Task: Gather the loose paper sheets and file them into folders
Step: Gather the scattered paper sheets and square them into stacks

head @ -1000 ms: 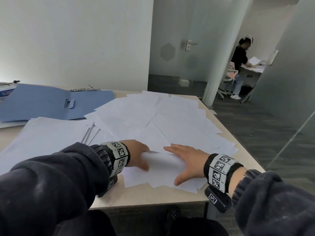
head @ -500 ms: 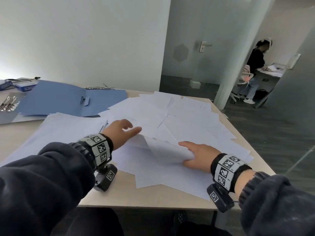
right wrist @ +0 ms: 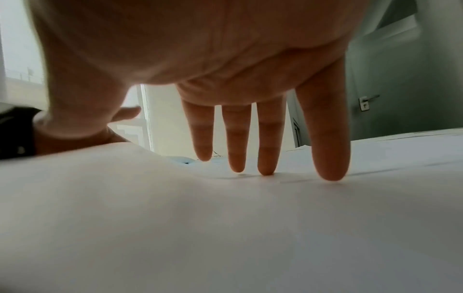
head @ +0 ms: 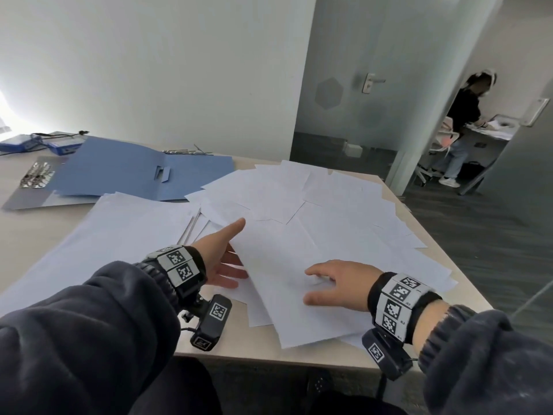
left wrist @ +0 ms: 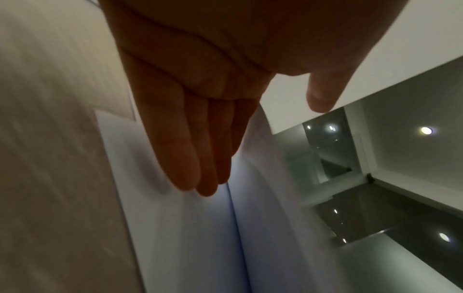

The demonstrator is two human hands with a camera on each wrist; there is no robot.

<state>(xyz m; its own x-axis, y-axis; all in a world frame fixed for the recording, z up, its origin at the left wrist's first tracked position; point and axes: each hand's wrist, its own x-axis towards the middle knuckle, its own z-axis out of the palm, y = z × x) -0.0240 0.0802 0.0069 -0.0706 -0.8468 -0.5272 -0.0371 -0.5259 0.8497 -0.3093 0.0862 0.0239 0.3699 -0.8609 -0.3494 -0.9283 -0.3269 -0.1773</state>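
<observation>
Now, R hand (head: 338, 280) splayed flat on top sheet (head: 287, 265), L hand (head: 223, 256) open, fingers under sheet edge.

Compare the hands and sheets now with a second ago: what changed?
The left hand moved from pressing the sheets to slide under their raised left edge, fingers straight. The right hand shifted slightly right, flat on top throughout. The blue folder lies open as before.
</observation>
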